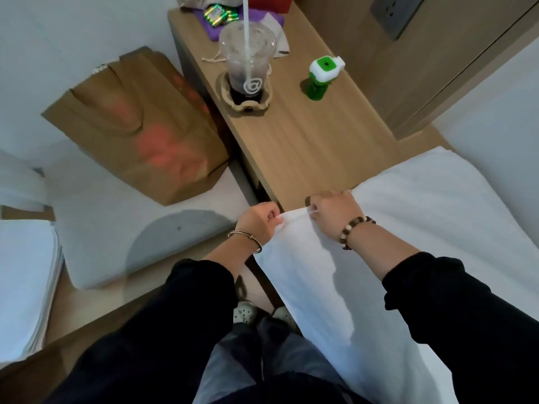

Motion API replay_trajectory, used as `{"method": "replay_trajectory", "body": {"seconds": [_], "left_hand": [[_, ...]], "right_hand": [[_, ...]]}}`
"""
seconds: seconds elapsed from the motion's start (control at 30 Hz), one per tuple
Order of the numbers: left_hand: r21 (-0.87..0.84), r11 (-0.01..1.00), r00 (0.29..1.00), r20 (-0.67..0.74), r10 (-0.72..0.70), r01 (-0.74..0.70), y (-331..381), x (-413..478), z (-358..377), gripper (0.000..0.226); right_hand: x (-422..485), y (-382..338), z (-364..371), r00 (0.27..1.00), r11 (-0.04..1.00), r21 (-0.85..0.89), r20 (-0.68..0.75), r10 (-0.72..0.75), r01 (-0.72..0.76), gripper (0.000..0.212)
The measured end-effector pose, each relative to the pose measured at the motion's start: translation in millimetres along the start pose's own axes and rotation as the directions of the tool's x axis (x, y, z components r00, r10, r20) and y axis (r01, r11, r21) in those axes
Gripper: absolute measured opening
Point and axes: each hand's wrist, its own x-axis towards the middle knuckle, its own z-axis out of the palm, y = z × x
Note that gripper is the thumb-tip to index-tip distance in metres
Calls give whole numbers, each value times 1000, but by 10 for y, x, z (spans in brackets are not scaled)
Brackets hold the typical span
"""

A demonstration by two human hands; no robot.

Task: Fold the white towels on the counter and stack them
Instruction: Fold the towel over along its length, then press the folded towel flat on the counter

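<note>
Both hands, the left hand (258, 218) and right hand (332, 214), pinch the top edge of a limp white cloth towel (315, 275) at the near edge of the pale wooden counter (291, 141), letting it hang straight, probably for folding.

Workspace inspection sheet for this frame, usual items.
Surface: light wooden counter, items on its far half.
Job's things: white cloth towel hangs from both hands by the counter's near edge; stack of folded white towels far left.
Clutter: clear plastic cup with straw, green bottle with white cap, purple cloth.
Hands: left hand and right hand each pinch the towel's top edge.
Cables: nothing seen.
Surroundings: brown paper bag left of counter; grey wall socket panel upper right.
</note>
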Motion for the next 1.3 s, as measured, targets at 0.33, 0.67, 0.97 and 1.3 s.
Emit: {"method": "replay_trajectory", "body": {"seconds": [0.33,0.67,0.97,1.3], "left_hand": [[-204,952,955,239,-176,227,160,-234,13,14],[-164,961,900,413,-137,221,357,-413,-11,14],[-136,988,891,453,1,68,400,-588,-36,16],[-177,980,913,408,-9,89,568,-642,64,17]], "right_hand": [[59,69,-321,930,978,-107,343,-134,181,10],[-486,133,-156,848,838,-398,-219,-483,374,19],[-573,179,-91,880,949,-257,-390,-273,180,30],[-619,264,-80,986,966,-215,-52,-157,142,28]]}}
